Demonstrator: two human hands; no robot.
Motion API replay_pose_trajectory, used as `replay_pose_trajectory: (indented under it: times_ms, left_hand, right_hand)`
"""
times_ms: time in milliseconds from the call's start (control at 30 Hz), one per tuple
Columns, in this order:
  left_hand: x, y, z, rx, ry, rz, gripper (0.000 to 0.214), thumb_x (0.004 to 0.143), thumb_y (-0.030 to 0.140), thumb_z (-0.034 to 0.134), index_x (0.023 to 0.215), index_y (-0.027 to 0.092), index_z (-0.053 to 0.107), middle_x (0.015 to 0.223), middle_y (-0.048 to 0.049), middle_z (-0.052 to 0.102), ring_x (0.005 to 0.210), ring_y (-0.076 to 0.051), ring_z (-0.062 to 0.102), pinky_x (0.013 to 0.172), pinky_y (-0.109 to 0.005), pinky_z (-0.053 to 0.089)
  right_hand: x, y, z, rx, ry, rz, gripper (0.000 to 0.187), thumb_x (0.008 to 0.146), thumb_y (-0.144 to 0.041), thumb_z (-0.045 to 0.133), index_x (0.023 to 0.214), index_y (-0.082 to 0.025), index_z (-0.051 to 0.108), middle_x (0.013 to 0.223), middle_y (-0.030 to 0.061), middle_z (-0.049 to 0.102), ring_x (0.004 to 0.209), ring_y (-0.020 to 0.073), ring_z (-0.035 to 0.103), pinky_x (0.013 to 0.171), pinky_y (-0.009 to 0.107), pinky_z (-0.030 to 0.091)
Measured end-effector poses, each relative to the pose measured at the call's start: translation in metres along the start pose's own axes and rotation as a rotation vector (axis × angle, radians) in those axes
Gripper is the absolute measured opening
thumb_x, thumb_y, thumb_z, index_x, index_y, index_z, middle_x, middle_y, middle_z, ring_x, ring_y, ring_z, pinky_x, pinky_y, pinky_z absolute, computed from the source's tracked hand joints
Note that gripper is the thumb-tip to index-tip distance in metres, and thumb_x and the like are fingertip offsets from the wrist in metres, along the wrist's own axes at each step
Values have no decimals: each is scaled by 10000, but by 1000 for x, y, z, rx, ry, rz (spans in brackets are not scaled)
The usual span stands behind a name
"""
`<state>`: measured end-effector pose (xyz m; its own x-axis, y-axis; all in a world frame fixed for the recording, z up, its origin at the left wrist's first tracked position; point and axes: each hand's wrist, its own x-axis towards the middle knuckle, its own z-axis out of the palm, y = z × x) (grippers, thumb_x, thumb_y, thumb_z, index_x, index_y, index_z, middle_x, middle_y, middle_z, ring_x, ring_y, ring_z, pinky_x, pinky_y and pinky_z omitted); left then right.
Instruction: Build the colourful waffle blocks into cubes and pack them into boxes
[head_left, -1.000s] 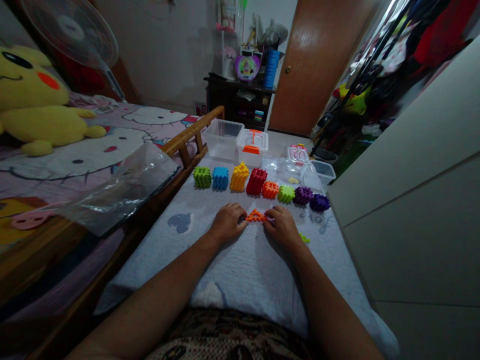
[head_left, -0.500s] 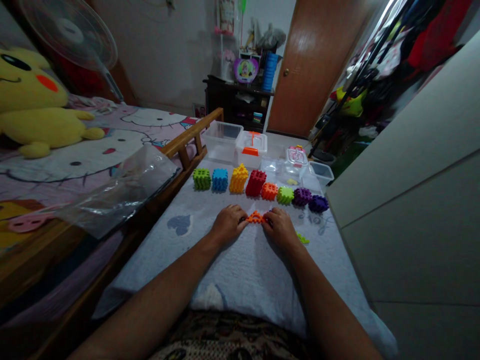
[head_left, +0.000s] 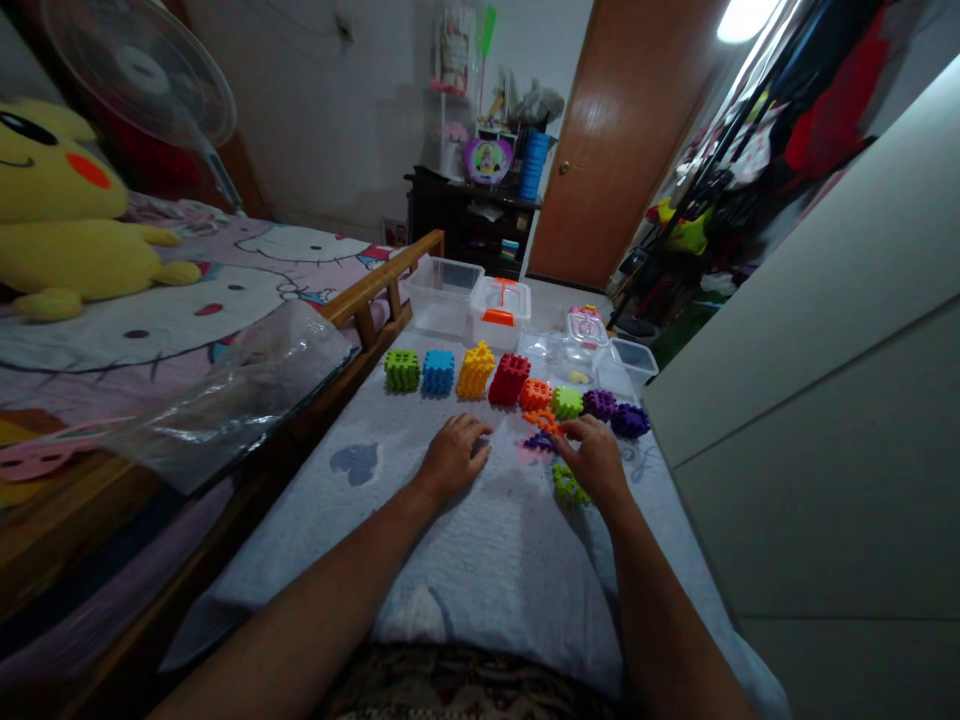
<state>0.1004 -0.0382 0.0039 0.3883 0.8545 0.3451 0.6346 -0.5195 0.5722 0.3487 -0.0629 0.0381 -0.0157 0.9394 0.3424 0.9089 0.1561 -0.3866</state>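
Just right of the frame's centre, the right hand (head_left: 595,458) alone now pinches an orange openwork plastic piece (head_left: 541,421), no longer shared with the left hand (head_left: 454,454), now free, fingers parted.

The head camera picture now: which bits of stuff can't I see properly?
In the head view:
Orange toothed plastic piece: right end hidden behind the right hand.
Light-green toothed plastic piece: right side covered by the right hand.
Yellow plush toy: cut off by the left edge.
Small yellow thing near the clear plastic boxes: too small to tell what it is.
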Motion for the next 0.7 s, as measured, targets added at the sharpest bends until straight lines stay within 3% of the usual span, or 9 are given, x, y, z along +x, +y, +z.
replay_pose_trajectory:
  times_ms: [167,367,533,700]
  left_hand:
    - [0,1,0,-10,-13,1,189,813,134,605,989,164,669,1001,-78,649,985,-230,569,930,-381,467]
    - [1,1,0,-22,-14,-2,180,816,123,586,968,168,670,969,-75,655,960,-224,583,914,-378,473]
    - [2,0,-2,-11,-32,-3,182,818,124,584,972,176,667,973,-74,666,962,-224,589,915,-376,473]
    - [2,-2,-2,-10,-33,6,168,821,133,583,963,171,664,974,-79,670,953,-223,594,905,-370,474]
  right_hand:
    - [32,0,-6,-83,113,125,167,830,-297,636,825,-162,734,817,82,678,771,204,592,757,312,422]
    - [63,-17,12,-181,147,256,222,845,-318,597,857,-164,757,849,109,714,807,214,616,758,312,413]
    - [67,-24,23,-221,116,333,253,847,-337,582,828,-160,762,841,145,722,780,230,634,709,321,405]
    - [63,-24,30,-271,154,299,247,854,-335,581,829,-164,758,825,131,716,758,204,626,699,303,405]
